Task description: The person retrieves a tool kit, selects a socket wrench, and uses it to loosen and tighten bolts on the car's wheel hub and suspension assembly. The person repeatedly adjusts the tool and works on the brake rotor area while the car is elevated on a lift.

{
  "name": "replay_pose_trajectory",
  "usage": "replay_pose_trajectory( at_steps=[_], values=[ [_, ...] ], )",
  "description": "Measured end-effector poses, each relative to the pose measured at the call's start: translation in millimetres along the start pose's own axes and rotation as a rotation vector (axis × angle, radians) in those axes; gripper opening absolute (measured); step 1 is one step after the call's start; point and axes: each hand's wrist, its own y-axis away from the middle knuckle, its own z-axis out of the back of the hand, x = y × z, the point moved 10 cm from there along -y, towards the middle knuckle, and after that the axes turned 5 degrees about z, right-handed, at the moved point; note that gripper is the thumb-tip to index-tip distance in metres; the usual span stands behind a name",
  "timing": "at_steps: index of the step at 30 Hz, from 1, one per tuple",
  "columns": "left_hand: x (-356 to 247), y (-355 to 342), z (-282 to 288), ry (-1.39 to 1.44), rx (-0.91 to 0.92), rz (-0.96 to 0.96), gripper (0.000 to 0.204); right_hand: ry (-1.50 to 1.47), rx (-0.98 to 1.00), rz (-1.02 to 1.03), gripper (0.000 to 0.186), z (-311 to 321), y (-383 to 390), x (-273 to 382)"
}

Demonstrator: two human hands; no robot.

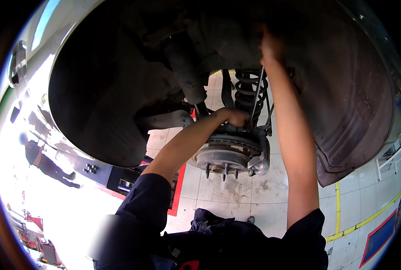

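Note:
Inside a raised car's dark wheel arch (353, 99), a brake disc hub (220, 157) with studs hangs below a coil spring (243, 90) and a black shock absorber (187, 76). A long thin metal bar (259, 85) runs down beside the spring. High up, my right hand (270, 45), blurred and in shadow, is closed on the bar's upper end. My left hand (236, 118) is closed beside the bar's lower end, just above the disc; what its fingers grip is hidden.
At the left, in bright light, another person (45, 159) stands by a grey bench (94, 171). Red equipment (34, 225) is at lower left. Tiled floor (272, 189) with yellow lines lies below; a white metal frame (387, 162) is at the right.

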Motion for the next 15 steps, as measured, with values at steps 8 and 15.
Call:
replay_pose_trajectory(
  at_steps=[8, 15],
  values=[
    [11.8, -1.1, 3.1, -0.081, -0.034, 0.081, 0.040, -0.338, -0.127, -0.198, 0.019, 18.6, 14.2, -3.6],
    [0.4, 8.5, 6.8, -0.140, -0.011, 0.085, 0.044, -0.403, -0.039, 0.009, 0.016, 23.7, 82.7, 75.4]
  ],
)
